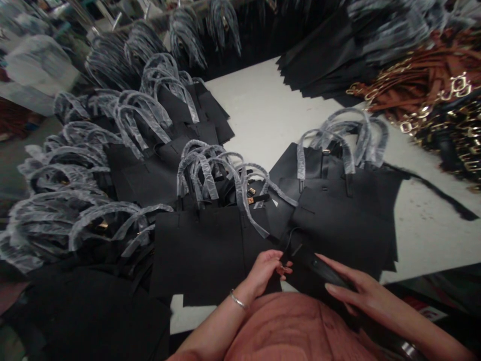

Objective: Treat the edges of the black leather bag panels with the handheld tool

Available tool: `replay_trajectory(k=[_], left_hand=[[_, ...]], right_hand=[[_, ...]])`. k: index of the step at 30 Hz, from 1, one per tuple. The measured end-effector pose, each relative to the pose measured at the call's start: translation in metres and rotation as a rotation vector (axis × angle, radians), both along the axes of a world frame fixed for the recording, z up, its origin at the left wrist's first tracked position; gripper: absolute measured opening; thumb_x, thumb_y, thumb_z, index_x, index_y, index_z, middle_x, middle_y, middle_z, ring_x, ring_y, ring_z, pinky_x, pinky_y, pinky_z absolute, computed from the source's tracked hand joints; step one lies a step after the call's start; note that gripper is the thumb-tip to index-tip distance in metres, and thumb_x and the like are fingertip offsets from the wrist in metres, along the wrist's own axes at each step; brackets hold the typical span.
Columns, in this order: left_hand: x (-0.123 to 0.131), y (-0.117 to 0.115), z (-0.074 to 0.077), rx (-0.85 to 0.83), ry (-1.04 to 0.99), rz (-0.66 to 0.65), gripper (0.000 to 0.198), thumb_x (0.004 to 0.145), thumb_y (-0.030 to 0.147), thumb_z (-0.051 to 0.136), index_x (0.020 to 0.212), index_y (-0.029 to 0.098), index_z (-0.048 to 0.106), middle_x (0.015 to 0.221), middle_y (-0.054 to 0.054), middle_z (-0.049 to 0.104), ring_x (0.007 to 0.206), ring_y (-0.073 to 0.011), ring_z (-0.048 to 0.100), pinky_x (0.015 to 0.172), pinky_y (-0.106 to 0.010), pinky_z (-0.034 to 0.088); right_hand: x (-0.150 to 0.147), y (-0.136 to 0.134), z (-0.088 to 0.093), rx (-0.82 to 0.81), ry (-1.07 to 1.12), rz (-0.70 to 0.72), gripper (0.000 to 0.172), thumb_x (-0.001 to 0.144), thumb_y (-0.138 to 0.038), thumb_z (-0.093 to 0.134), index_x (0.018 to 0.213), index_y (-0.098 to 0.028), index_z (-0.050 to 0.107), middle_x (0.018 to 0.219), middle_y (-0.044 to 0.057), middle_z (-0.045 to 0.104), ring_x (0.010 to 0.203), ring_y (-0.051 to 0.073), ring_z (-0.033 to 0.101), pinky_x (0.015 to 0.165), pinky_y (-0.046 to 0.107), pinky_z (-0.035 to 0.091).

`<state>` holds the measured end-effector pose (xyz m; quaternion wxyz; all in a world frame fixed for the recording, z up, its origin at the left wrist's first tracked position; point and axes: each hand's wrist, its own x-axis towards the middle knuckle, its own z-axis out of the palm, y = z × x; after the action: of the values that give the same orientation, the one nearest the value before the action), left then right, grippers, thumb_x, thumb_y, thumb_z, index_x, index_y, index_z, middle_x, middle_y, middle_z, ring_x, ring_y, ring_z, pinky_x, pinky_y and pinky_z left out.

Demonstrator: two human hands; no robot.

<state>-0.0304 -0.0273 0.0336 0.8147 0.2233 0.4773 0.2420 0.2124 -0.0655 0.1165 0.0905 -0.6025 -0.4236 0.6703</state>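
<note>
My left hand (271,266), with a silver bracelet on its wrist, is closed on a narrow black strap (287,250). A small metallic bit shows by its fingertips, too blurred to name. My right hand (351,286) grips a wider black strip (330,273) between thumb and fingers; its lower end runs down beside my forearm. Both hands are close to my body, in front of black bag panels. Left of them lies a stack of black panels (210,240) with plastic-wrapped handles (199,170). Beyond my right hand sits another black panel stack (345,220) with wrapped handles (361,130).
More black panels with wrapped handles (56,215) crowd the left side. At the right lie brown straps (421,75) with gold chains and black straps with gold hardware (458,135). A black strip (439,190) crosses the white table (255,110).
</note>
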Motion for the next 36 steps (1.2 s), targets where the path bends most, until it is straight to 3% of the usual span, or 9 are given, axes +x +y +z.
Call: replay_trajectory(k=[2,4,7,9,11,15,22,28,36], left_hand=[[0.001,-0.001,0.003,0.042,-0.021,-0.028,0.030,0.057,0.017,0.056,0.084,0.010,0.067,0.087,-0.011,0.070,0.077,-0.0167,0.066,0.055,-0.019,0.042],[0.003,-0.003,0.004,0.087,-0.046,-0.027,0.030,0.057,0.016,0.056,0.084,0.010,0.069,0.085,-0.009,0.070,0.078,-0.0152,0.064,0.056,-0.017,0.040],[0.006,-0.007,0.002,0.138,-0.080,0.000,0.027,0.060,0.017,0.058,0.083,0.012,0.070,0.078,-0.006,0.067,0.066,-0.0108,0.057,0.054,-0.018,0.037],[0.009,-0.009,0.000,0.147,-0.067,0.009,0.022,0.062,0.020,0.061,0.080,0.012,0.070,0.072,-0.003,0.065,0.056,-0.0078,0.049,0.052,-0.019,0.036],[0.012,-0.011,0.000,0.120,-0.053,0.008,0.019,0.063,0.021,0.063,0.078,0.012,0.070,0.070,-0.004,0.065,0.054,-0.0077,0.049,0.051,-0.019,0.035],[0.014,-0.011,0.008,0.029,-0.078,0.047,0.032,0.058,0.016,0.059,0.088,0.010,0.071,0.090,-0.012,0.071,0.081,-0.0183,0.065,0.053,-0.017,0.038],[0.017,-0.008,0.019,0.019,-0.127,0.053,0.036,0.059,0.017,0.061,0.091,0.007,0.072,0.094,-0.014,0.071,0.084,-0.0207,0.065,0.061,-0.022,0.048],[0.018,-0.011,0.012,-0.177,-0.142,0.237,0.040,0.066,0.031,0.072,0.098,0.006,0.071,0.080,-0.010,0.068,0.058,-0.0090,0.054,0.051,-0.019,0.037],[0.023,-0.022,0.005,0.221,0.128,0.269,0.043,0.057,0.013,0.073,0.100,0.013,0.071,0.080,-0.003,0.071,0.064,-0.0102,0.058,0.061,-0.020,0.042]], right_hand=[[0.002,-0.005,-0.002,0.008,-0.002,0.024,0.079,0.083,-0.058,0.060,0.151,-0.029,0.032,0.105,0.003,0.071,0.065,0.016,0.062,0.057,0.026,0.049],[0.003,-0.008,-0.001,0.065,-0.010,0.040,0.074,0.083,-0.056,0.062,0.149,-0.030,0.038,0.128,0.003,0.064,0.095,0.024,0.066,0.083,0.033,0.053],[-0.001,-0.007,0.003,0.136,0.006,0.055,0.069,0.082,-0.054,0.065,0.144,-0.028,0.047,0.140,0.002,0.056,0.130,0.029,0.048,0.112,0.038,0.033],[-0.008,-0.003,0.007,0.111,0.012,0.050,0.071,0.081,-0.055,0.064,0.144,-0.026,0.048,0.133,0.005,0.061,0.121,0.029,0.056,0.105,0.038,0.042],[-0.015,0.003,0.008,0.066,0.016,0.021,0.075,0.082,-0.056,0.062,0.146,-0.023,0.044,0.114,0.007,0.070,0.090,0.024,0.067,0.079,0.033,0.054],[-0.016,0.008,0.004,0.073,0.017,-0.083,0.081,0.084,-0.056,0.060,0.152,-0.022,0.031,0.070,-0.002,0.063,0.052,0.012,0.053,0.049,0.023,0.043],[-0.013,0.004,0.006,-0.031,0.083,-0.050,0.081,0.081,-0.056,0.064,0.150,-0.021,0.036,0.094,0.005,0.068,0.054,0.009,0.047,0.048,0.023,0.037],[-0.009,0.012,0.005,0.071,-0.026,-0.119,0.086,0.081,-0.055,0.063,0.152,-0.019,0.031,0.061,-0.005,0.054,0.052,0.012,0.049,0.051,0.023,0.041],[0.002,-0.012,0.007,0.022,-0.040,-0.019,0.078,0.083,-0.055,0.062,0.151,-0.028,0.034,0.092,0.002,0.070,0.063,0.017,0.060,0.054,0.026,0.048]])
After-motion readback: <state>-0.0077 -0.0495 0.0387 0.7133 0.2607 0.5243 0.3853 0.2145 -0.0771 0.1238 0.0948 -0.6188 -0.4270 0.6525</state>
